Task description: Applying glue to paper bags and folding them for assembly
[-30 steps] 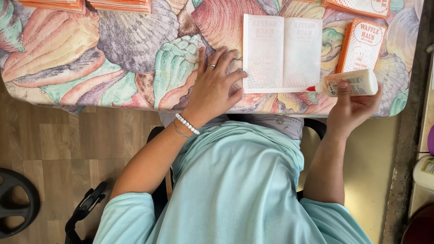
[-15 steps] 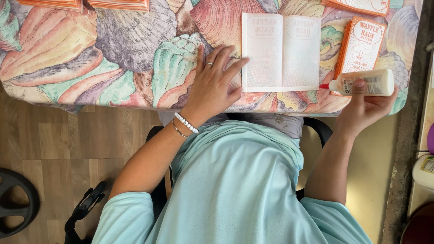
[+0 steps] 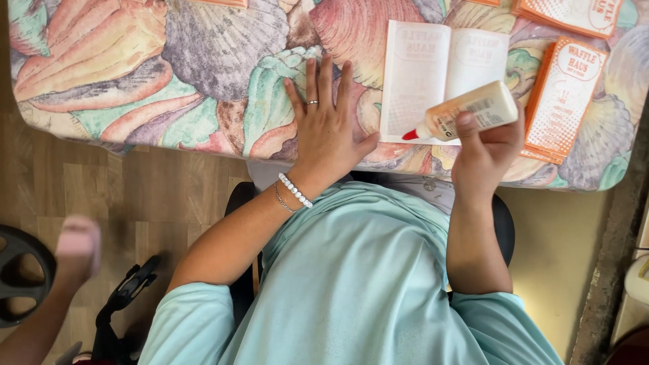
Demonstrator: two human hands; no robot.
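Observation:
My left hand (image 3: 327, 126) lies flat, fingers spread, on the shell-patterned tablecloth (image 3: 155, 74), its thumb touching the left edge of an open white booklet (image 3: 433, 74). A ring and beaded bracelets are on that hand and wrist. My right hand (image 3: 485, 145) grips a cream glue bottle (image 3: 466, 111) with a red tip. The bottle is tilted, tip pointing left and down over the booklet's lower edge.
Orange-and-white printed cards (image 3: 562, 94) lie in a stack right of the booklet, with more cards (image 3: 574, 13) at the top edge. Another person's blurred hand (image 3: 78, 247) shows at lower left, near a dark wheel (image 3: 20, 274). The floor is wood.
My right hand has brought the glue bottle leftward over the booklet and tilted its tip down. Another person's hand has come into view at lower left. My left hand stays put.

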